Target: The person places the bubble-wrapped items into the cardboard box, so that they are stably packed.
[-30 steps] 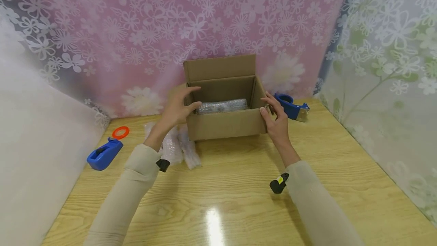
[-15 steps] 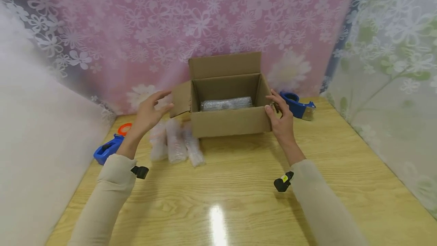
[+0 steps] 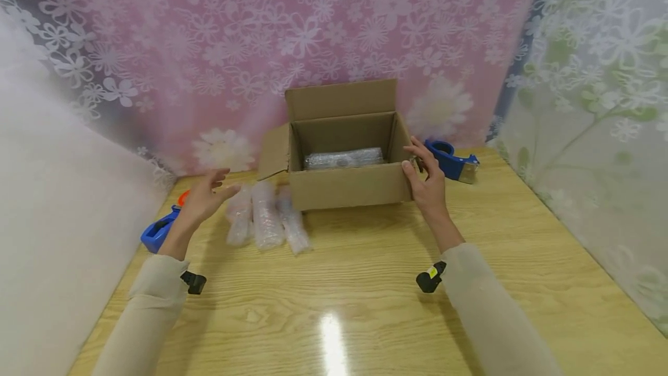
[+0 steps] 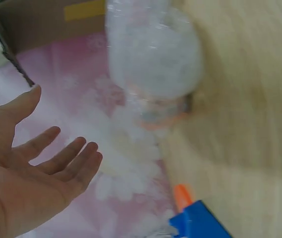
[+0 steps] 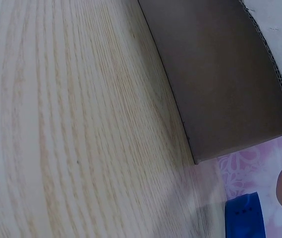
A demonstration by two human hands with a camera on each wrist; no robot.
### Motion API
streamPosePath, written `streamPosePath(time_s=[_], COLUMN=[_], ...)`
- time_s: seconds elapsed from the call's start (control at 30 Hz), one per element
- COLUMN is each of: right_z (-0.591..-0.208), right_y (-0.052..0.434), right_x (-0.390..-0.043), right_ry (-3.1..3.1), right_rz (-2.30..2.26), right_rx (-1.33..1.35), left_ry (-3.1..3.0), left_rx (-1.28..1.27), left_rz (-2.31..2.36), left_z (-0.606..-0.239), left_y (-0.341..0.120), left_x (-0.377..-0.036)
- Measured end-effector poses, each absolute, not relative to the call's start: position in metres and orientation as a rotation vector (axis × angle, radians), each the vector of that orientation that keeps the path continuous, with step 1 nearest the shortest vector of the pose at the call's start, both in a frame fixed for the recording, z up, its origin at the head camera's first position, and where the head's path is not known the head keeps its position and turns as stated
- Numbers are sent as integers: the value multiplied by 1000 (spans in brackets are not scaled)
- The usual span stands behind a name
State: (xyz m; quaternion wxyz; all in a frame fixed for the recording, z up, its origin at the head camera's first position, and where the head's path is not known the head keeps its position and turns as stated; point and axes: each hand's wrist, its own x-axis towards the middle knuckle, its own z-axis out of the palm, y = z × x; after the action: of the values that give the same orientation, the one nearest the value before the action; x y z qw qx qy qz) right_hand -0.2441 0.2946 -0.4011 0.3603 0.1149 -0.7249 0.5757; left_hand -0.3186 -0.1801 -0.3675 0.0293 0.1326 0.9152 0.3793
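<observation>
1. Your left hand (image 3: 204,199) is open and holds nothing. The fingers are spread and nearly straight, and the palm turns toward the box. It hovers above the table (image 3: 365,283), just beside the three wrapped bundles (image 3: 266,219), and it touches none of them.

2. Your right hand (image 3: 425,181) is on the right front corner of the cardboard box (image 3: 347,190). The thumb presses the front wall and the fingers reach around the side. I think this hand is there to keep the box steady. How firmly the fingers close, I cannot tell.

3. The box stands upright near the back wall, with its top open. The back flap stands up and the left flap (image 3: 275,152) hangs outward. So the opening is free from above. One wrapped bundle (image 3: 344,159) lies already inside, along the back of the box.

4. The three bundles lie side by side on the table, close to the left front corner of the box and between it and your left hand.

5. The left flap sticks out over the space behind the bundles, so it may be in the way there.

6. A blue tape dispenser (image 3: 156,234) and an orange ring (image 3: 181,196) lie behind your left hand. A second tape dispenser (image 3: 451,161) sits just behind your right hand.
</observation>
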Motion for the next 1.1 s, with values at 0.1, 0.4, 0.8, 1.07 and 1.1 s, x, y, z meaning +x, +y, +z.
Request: streamPosePath(time_s=[0.1,0.4,0.8,1.07,1.1], right_z=[-401,-401,-397,-397,-397], right_y=[294,295,290,291,291], right_x=[-244,-243,-245,-242,-243], right_ry=[-1871,-1879,-1886,-1882,-1883], right_rz=[1490,1478,1463,1485,1486], right_rx=[292,276,295,284,287], left_ry=[2783,2678,2775,2764,2772], left_rx=[307,144,131,110,113], left_rz=[1130,1040,983,994,979], left_z=[-385,-418,-434,-432,-431], left_y=[-189,-190,-180,-180,-181], left_x=[-319,-322,-319,-321,-321])
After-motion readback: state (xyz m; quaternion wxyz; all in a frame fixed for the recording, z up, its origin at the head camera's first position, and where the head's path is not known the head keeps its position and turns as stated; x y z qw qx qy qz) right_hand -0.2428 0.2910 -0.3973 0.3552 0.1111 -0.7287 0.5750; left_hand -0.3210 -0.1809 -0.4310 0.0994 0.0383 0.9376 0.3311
